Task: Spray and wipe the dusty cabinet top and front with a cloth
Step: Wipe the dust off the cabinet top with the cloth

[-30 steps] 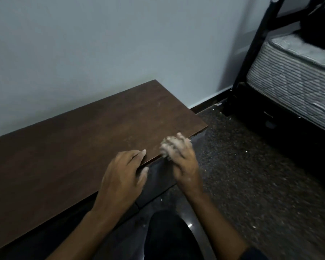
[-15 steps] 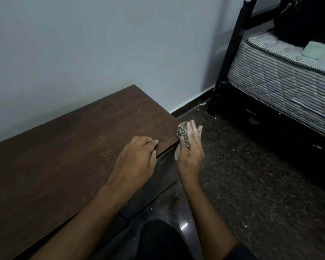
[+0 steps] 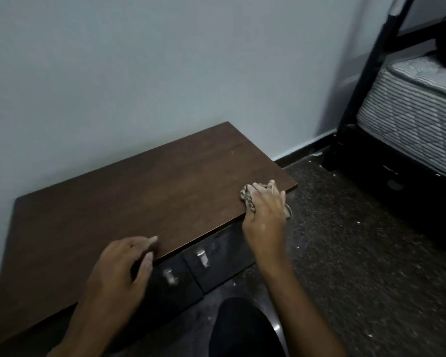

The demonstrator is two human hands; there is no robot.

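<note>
Head view looks down on the cabinet top point(image 3: 129, 202), a long brown board against the wall, its long axis running from the lower left of the frame up to the right of centre. My right hand point(image 3: 265, 215) sits at the front edge near the right-hand corner, fingers curled over the bunched cloth point(image 3: 247, 195) and pressing it onto the wood, with part of the rag hanging off past the edge. My left hand point(image 3: 121, 269) grips the same front edge lower down, centre-left of the frame, fingers on top and thumb hooked under the lip; it holds nothing else, only the board.

What the next stroke turns on, as I judge it: nearly all the top lies to the left of the cloth and back towards the wall, so the wipe should run along the board's length towards my left hand, and the right hand, already on the rag, is the one to do it.

The cabinet front point(image 3: 211, 256) shows only as a dark strip under the overhang, bottom centre, with two pale handles (blurred, so I can't make out their shape). No spray bottle is in sight. The board's near left end is cut off by the frame, and in this dim light I can't tell how much dust remains.
</note>
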